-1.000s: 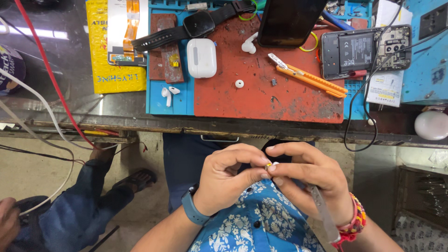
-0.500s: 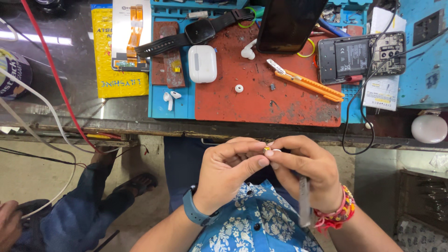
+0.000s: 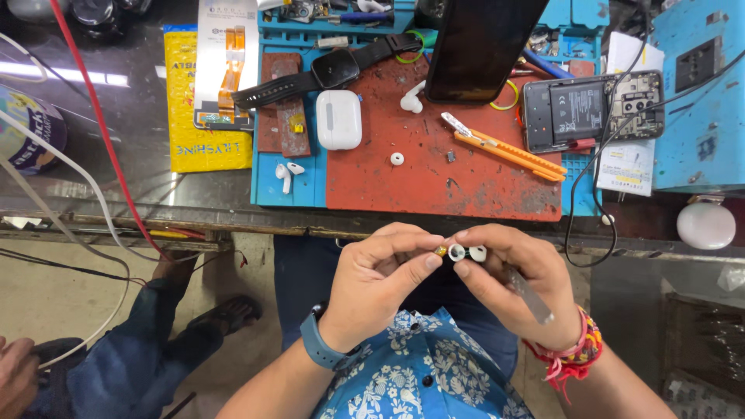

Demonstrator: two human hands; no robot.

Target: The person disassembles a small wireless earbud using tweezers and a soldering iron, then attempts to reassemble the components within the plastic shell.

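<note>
Earbud (image 3: 466,252), white and lying with its long axis left to right, is being pinched between both hands just below the worktop (image 3: 233,225) edge, left hand (image 3: 384,283) clamped on its brass-tipped end, right hand (image 3: 512,283) gripping the body alongside one metal tool (image 3: 528,293), while three more earbuds are lying on the mat (image 3: 466,171).
</note>
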